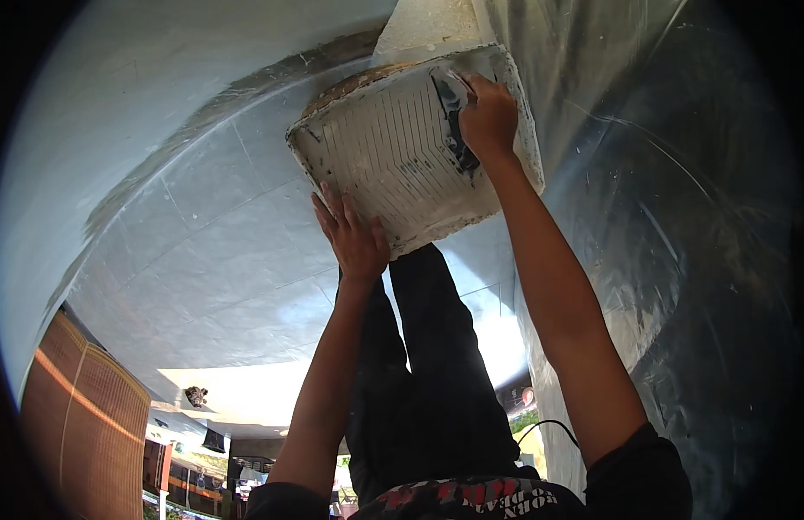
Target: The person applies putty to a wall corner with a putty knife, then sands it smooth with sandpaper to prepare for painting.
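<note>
A paint tray point(389, 147) with a ridged floor and a rim crusted in pale, dried residue sits tilted in front of my legs. My right hand point(490, 117) is closed around a dark, flat-bladed scraper point(455, 126) at the tray's right end. The blade lies against the tray floor, and part of its handle is hidden by my fingers. My left hand point(354, 238) rests at the tray's lower left edge, its fingers spread and stretched over the rim.
Grey sheeting point(644, 217) hangs in folds at the right. A pale grey floor point(220, 234) with joint lines stretches leftward, beside a curved wall point(159, 78). A brown woven blind point(81, 407) stands at lower left. A black cable point(553, 423) loops near my right arm.
</note>
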Demonstrator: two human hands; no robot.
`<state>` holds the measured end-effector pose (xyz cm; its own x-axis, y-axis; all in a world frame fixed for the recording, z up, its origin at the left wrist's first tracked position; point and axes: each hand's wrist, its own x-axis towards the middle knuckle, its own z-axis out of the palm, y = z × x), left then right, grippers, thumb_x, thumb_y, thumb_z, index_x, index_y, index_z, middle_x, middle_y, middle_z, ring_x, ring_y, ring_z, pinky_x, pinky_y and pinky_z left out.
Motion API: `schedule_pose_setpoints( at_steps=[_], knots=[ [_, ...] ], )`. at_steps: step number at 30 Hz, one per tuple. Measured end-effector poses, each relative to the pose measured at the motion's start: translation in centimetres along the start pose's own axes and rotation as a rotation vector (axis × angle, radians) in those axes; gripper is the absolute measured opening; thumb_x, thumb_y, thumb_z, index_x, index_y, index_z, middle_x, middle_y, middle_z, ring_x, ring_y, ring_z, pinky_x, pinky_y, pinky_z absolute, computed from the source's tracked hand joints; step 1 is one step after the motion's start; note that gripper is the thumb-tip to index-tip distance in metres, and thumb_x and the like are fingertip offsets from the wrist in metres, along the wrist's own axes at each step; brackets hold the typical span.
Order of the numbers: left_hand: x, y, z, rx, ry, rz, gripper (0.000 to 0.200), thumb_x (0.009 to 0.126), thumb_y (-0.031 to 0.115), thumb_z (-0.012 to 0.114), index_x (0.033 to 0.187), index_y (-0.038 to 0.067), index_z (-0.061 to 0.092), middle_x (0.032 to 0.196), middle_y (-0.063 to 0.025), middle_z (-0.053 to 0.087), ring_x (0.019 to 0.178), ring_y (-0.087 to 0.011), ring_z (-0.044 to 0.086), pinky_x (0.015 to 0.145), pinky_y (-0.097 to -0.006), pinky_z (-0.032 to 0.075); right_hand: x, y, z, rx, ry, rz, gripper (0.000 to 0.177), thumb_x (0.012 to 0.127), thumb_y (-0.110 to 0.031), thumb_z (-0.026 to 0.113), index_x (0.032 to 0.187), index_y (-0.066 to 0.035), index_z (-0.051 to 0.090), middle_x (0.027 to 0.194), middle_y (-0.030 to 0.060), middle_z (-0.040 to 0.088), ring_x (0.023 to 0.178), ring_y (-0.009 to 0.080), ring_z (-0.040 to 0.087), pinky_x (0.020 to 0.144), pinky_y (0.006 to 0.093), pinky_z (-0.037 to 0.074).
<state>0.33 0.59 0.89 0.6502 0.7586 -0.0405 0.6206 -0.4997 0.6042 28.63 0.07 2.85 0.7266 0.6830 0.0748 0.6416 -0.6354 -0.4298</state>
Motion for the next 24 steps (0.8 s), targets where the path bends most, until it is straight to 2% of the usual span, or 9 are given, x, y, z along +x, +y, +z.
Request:
schedule_pose_setpoints(
  at_steps=[2,6,8,11,12,14,20,22,24],
  knots=[
    [-0.1,-0.2,0.0,0.008,0.009,0.023,0.066,0.096,0.022,0.048,0.152,0.0,0.02,0.16,-0.0318,0.013,0.147,-0.0555,0.008,0.117,-0.0644,0.015,-2.1,-0.8,2.7,-0.07,-0.073,-0.001,0.024,0.075,-0.002,0.063,0.098,-0.006,0.071,0.096,0.0107,0.07,0.089,0.0298,0.062,0.079,0.0446,0.043],
    [-0.4,-0.2,-0.3,0.004,-0.012,0.022,0.066,0.096,0.021,0.048,0.152,0.0,0.02,0.16,-0.0313,0.013,0.147,-0.0554,0.008,0.117,-0.0645,0.015,-7.6,-2.7,3.1,-0.128,0.067,0.032,0.031,0.073,-0.002,0.065,0.103,-0.007,0.069,0.099,0.0045,0.068,0.088,0.0282,0.058,0.08,0.042,0.042],
    [0.1,-0.2,-0.1,-0.029,0.012,0.048,0.065,0.092,0.019,0.052,0.147,-0.006,0.027,0.159,-0.0328,0.015,0.146,-0.0575,0.008,0.117,-0.0657,0.014,-7.8,-1.8,0.4,0.024,-0.064,-0.171,0.031,0.071,0.0,0.064,0.1,-0.006,0.071,0.097,0.0078,0.07,0.088,0.0288,0.06,0.079,0.0412,0.045],
    [0.0,-0.1,-0.4,0.01,-0.022,0.017,0.064,0.097,0.025,0.044,0.152,0.0,0.021,0.16,-0.0308,0.013,0.146,-0.0554,0.009,0.117,-0.0643,0.015,-4.7,0.1,-2.0,0.12,-0.215,-0.007,0.027,0.07,0.0,0.064,0.096,-0.005,0.073,0.093,0.0104,0.073,0.086,0.0297,0.063,0.079,0.0413,0.047],
    [-0.2,-0.2,-0.3,0.015,-0.026,0.001,0.064,0.097,0.025,0.044,0.152,0.0,0.021,0.16,-0.0308,0.013,0.146,-0.0554,0.009,0.117,-0.0643,0.015,-2.9,0.7,-1.8,0.02,-0.051,-0.112,0.021,0.073,-0.002,0.065,0.092,-0.004,0.075,0.09,0.0125,0.074,0.086,0.0306,0.065,0.078,0.043,0.049],
    [0.0,-0.3,0.1,-0.012,0.002,0.023,0.064,0.098,0.027,0.043,0.152,0.0,0.022,0.16,-0.0303,0.013,0.147,-0.0552,0.009,0.117,-0.0639,0.015,-0.3,1.2,-0.2,-0.007,0.128,-0.032,0.016,0.076,-0.005,0.067,0.09,-0.005,0.074,0.086,0.0111,0.072,0.085,0.0303,0.063,0.077,0.0426,0.047],
    [0.0,-0.4,0.0,-0.032,0.007,0.043,0.062,0.099,0.028,0.041,0.151,0.0,0.022,0.161,-0.0297,0.013,0.147,-0.055,0.009,0.117,-0.0639,0.014,-4.1,-2.1,2.6,-0.089,0.101,0.006,0.007,0.079,-0.011,0.07,0.084,-0.007,0.07,0.075,0.0085,0.064,0.081,0.0284,0.06,0.073,0.041,0.043],
    [-0.3,-0.3,0.0,-0.023,0.001,0.041,0.062,0.099,0.028,0.04,0.151,0.0,0.022,0.161,-0.0295,0.013,0.147,-0.0549,0.009,0.117,-0.0638,0.014,-3.3,-0.2,0.2,-0.059,0.023,0.009,0.011,0.078,-0.01,0.068,0.087,-0.007,0.072,0.079,0.0105,0.068,0.081,0.0308,0.063,0.074,0.0433,0.046],
    [0.3,-0.4,-0.1,-0.015,0.003,0.042,0.061,0.1,0.028,0.04,0.151,0.0,0.022,0.161,-0.0293,0.013,0.147,-0.0548,0.01,0.117,-0.0637,0.014,-1.4,1.5,-1.9,-0.015,-0.322,0.075,0.02,0.075,-0.007,0.063,0.092,-0.007,0.075,0.084,0.0138,0.071,0.081,0.0344,0.067,0.075,0.0453,0.05]
  ],
)
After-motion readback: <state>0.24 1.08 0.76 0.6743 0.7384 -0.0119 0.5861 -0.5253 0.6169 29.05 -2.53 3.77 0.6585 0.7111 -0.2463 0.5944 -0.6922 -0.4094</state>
